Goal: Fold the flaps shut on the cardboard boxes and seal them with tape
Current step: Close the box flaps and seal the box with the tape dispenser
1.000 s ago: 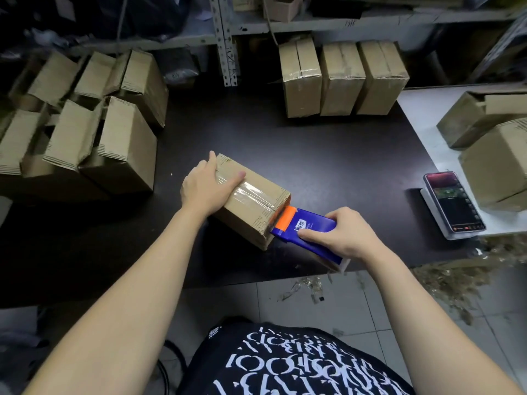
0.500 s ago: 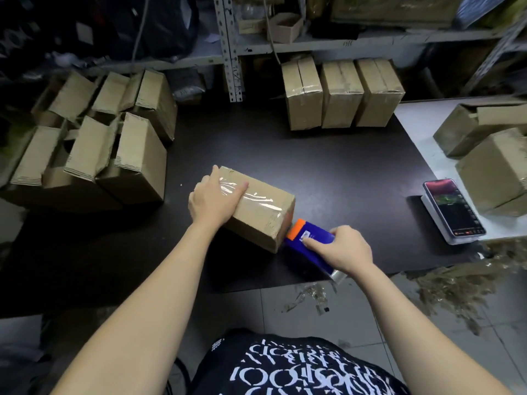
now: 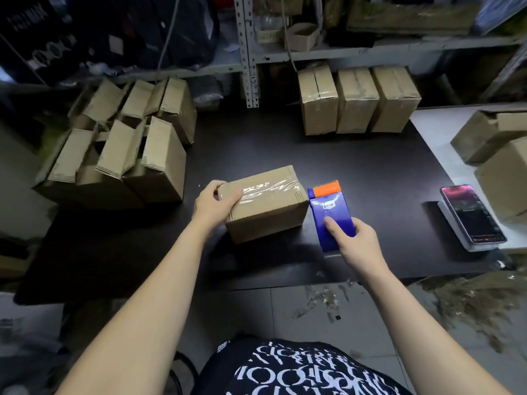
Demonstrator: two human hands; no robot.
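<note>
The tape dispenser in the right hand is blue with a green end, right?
No: the tape dispenser in the right hand is blue, but its end is orange, not green, as the head view shows.

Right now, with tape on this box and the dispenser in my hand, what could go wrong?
The tape on the box looks wrinkled, so the seal might lift. The left hand grips only one end, so the box could swivel if the dispenser in the right hand pushes it.
</note>
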